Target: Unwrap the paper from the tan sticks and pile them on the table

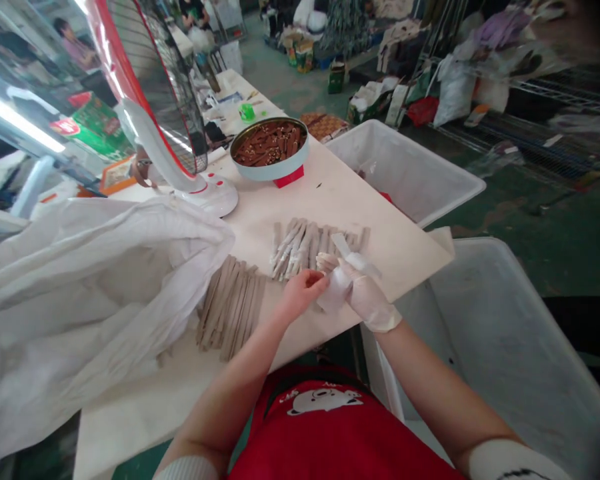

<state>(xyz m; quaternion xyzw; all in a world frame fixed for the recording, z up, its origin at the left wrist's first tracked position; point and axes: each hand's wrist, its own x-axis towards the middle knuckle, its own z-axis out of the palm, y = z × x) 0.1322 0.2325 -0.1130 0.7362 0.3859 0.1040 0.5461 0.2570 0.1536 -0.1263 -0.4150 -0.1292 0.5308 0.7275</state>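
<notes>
Working at the table [330,193] edge, the gloved right hand [363,293] pinches a pale strip [341,245]; the bare left hand [300,293] curls beside it — grip unclear. Slim matte sticks [303,247] lie beyond.

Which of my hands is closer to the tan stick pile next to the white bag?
Left. The left hand sits just right of the tan stick pile; the gloved right hand is farther right, beyond it.

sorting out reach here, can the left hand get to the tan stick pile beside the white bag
Probably yes: the tan stick pile lies on bare table just left of the left hand, nothing between them.
</notes>
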